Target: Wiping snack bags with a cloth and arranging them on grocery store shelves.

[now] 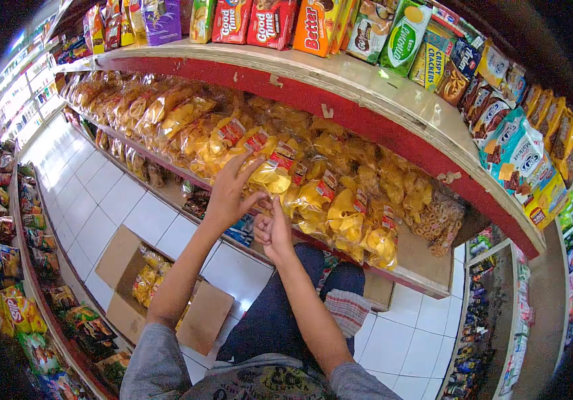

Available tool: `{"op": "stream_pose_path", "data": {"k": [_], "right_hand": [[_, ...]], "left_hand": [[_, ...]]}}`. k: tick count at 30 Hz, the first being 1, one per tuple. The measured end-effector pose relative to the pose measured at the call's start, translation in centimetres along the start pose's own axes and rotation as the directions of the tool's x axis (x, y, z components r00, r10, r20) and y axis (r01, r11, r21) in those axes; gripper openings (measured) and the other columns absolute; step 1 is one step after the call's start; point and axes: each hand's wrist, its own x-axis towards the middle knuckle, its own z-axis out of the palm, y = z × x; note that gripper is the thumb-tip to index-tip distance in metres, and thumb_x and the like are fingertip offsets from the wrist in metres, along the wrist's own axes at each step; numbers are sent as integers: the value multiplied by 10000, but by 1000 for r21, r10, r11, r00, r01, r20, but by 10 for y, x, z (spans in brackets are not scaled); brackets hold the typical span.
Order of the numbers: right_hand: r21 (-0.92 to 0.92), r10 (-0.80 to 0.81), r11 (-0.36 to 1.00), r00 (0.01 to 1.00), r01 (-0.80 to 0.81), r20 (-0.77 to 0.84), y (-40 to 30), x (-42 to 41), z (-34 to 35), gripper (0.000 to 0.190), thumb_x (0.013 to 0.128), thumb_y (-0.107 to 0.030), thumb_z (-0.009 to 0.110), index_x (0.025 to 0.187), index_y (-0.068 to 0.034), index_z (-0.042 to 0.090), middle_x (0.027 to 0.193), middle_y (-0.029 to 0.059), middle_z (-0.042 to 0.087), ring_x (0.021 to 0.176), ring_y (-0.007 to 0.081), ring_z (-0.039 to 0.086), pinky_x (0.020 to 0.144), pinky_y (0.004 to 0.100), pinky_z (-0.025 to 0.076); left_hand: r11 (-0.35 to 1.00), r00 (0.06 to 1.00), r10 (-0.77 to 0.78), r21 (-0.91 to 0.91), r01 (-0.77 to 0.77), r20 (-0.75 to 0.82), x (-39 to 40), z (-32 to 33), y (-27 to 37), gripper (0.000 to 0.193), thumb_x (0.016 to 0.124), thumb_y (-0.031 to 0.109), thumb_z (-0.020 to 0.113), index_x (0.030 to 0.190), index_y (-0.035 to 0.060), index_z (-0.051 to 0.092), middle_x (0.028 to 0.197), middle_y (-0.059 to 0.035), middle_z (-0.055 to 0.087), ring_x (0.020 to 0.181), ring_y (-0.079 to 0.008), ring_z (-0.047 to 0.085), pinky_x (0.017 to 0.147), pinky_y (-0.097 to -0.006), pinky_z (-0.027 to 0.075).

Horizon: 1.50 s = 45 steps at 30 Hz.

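Before me, clear plastic bags of yellow chips [345, 215] with red labels stand in rows on a wooden shelf. My left hand [231, 192] reaches over the front bags, its fingers spread beside a bag of chips [274, 177] with a red label. Just right of it and lower, my right hand [274, 225] is raised at the front of the same bag, index finger extended and the other fingers curled. The fingertips of both hands come close together at the bag's lower part; whether either one pinches the plastic cannot be told.
An open cardboard box [209, 317] holding more chip bags sits on the white tiled floor [134, 210] at lower left. Above the bags runs a red-edged shelf [316, 97] with packaged biscuits. A snack rack [41, 280] lines the left side. Bagged ring-shaped snacks [439, 220] lie at the shelf's right end.
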Motion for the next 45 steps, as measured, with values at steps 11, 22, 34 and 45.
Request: {"op": "stream_pose_path", "data": {"k": [11, 22, 34, 45], "right_hand": [[-202, -100, 974, 995, 101, 13, 18, -26, -23, 256, 987, -302, 489, 1115, -81, 515, 608, 6, 476, 398, 60, 355, 350, 194, 236], [-721, -611, -559, 385, 410, 692, -60, -31, 25, 505, 784, -175, 686, 1246, -67, 513, 1213, 168, 506, 1084, 378, 490, 934, 468, 408], [-720, -460, -568, 572, 399, 679, -87, 18, 17, 650, 710, -251, 785, 1309, -182, 542, 1366, 160, 459, 1237, 393, 429, 1019, 463, 399], [-738, -453, -543, 600, 400, 659, -94, 16, 16, 626, 739, -269, 764, 1319, -194, 540, 1379, 145, 450, 1250, 376, 425, 1038, 448, 388]], "left_hand": [[558, 732, -678, -694, 455, -66, -69, 66, -10, 314, 860, 139, 678, 1113, 22, 533, 1164, -120, 564, 1007, -204, 601, 808, -310, 501], [136, 568, -783, -821, 555, 254, -52, 83, -2, 216, 881, 165, 683, 845, -46, 647, 771, -89, 691, 636, -141, 676, 525, -211, 517], [129, 545, -809, -837, 532, 222, -52, 104, -7, 202, 870, 100, 679, 930, -91, 649, 779, -113, 696, 654, -166, 688, 544, -224, 522], [105, 519, -834, -867, 487, 190, -61, 81, 9, 172, 889, 115, 657, 953, -44, 663, 855, -102, 701, 722, -158, 687, 616, -220, 514]]}}
